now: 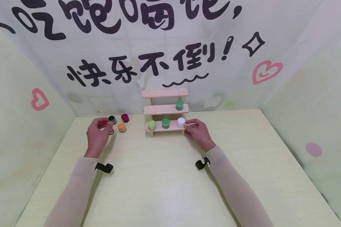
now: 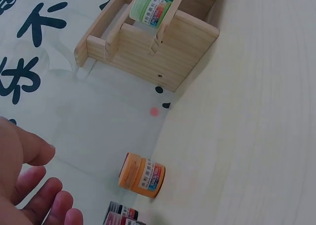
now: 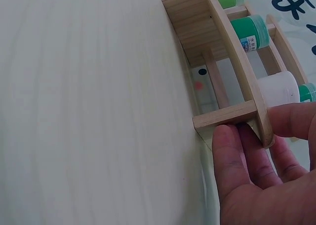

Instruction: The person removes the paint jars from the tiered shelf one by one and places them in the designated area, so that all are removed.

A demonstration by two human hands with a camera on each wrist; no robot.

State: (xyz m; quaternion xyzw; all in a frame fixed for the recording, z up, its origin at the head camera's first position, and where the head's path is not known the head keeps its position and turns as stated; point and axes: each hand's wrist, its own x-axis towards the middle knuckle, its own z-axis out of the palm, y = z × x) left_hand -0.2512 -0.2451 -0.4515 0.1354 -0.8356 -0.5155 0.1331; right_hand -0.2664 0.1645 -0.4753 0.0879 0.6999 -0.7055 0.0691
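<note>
Black-lidded jar at the left hand's fingertips, wooden stand well off to its right

The black-lidded jar (image 1: pixel 112 119) stands on the table (image 1: pixel 156 176) just past the left hand (image 1: pixel 98 134), which is clearly the nearer of the two. The left wrist view shows that hand's thumb apart from its loosely bent fingers, with nothing between them; whether a fingertip touches the jar, I can't tell. An orange jar (image 1: pixel 121 127) and a magenta jar (image 1: pixel 125 118) sit close by on its right, and another jar (image 1: pixel 111 132) is mostly hidden by the thumb.

The wooden stand (image 1: pixel 166 109) has its long axis running left to right. The right hand (image 1: pixel 199 134) grips the right end of its lowest step, fingers curled round the wood just beside the white jar (image 1: pixel 181 122). That step also carries a light green jar (image 1: pixel 152 125) and a green jar (image 1: pixel 165 123); a second green jar (image 1: pixel 179 105) stands on the middle step.

The jars bear printed labels, too small to read. On the wall cloth (image 1: pixel 221 85), the upper line (image 1: pixel 159 15), cropped at the top, reads 吃饱喝饱, and the lower line (image 1: pixel 154 64) 快乐不倒!
</note>
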